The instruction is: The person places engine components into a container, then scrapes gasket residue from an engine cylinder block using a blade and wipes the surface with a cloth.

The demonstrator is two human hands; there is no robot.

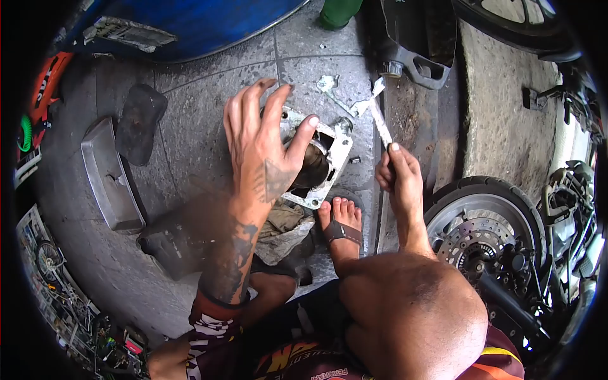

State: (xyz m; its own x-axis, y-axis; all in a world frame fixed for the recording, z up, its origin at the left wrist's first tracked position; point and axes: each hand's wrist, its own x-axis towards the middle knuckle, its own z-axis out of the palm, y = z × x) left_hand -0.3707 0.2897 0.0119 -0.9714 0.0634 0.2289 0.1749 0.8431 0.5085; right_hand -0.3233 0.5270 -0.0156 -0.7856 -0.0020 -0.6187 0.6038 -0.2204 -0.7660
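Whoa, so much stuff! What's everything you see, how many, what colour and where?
blue drum: one, blue, top left
green container: one, green, top middle
dark jug: one, dark grey, top right
partly seen wheel: one, dark, top right corner
wheel with disc: one, black and silver, right
orange thing: one, orange, left edge
dark pad: one, black, left
metal tray: one, silver, left
rag: one, greyish, below centre
thin flat piece: one, pale, above centre
metal block: one, grey, centre
pale blade: one, whitish, right of centre
edge clutter: too small to count
sandalled foot: one clear, dark strap, centre
left hand: one, dark markings, centre
right hand: one, bare, right of centre
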